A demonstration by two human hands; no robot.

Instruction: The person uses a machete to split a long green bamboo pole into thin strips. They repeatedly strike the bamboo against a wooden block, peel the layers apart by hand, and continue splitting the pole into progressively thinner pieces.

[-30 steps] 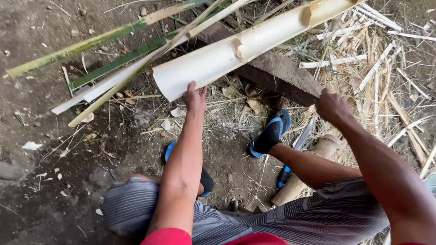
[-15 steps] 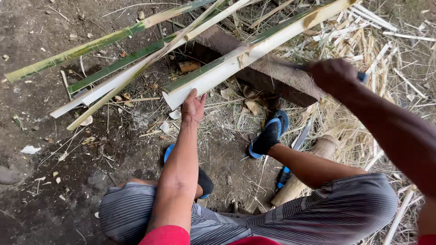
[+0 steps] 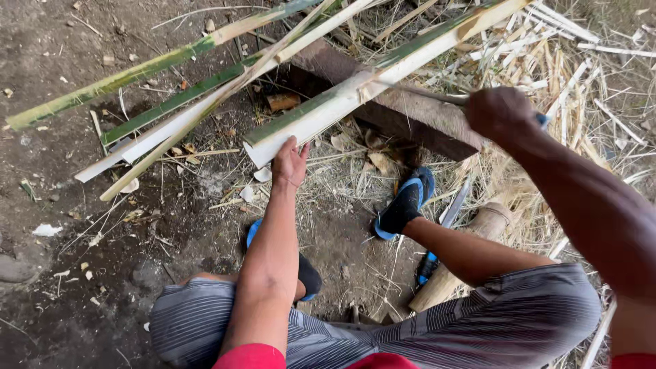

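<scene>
Bamboo (image 3: 355, 96) between left hand (image 3: 290, 162), right hand (image 3: 500, 113).

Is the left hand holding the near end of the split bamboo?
Yes, the left hand grips the near cut end of the split bamboo, which lies across the wooden block.

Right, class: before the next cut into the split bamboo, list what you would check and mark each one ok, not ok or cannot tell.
1. Left hand steadies the near end of the pale split bamboo piece: ok.
2. Right hand grips the long blade: ok.
3. Bamboo rests on the dark wooden block: ok.
4. Left hand lies apart from the blade: ok.
5. Blue sandalled foot lies below the block, clear of the blade: ok.
6. Blade edge seated in the bamboo: cannot tell.
</scene>
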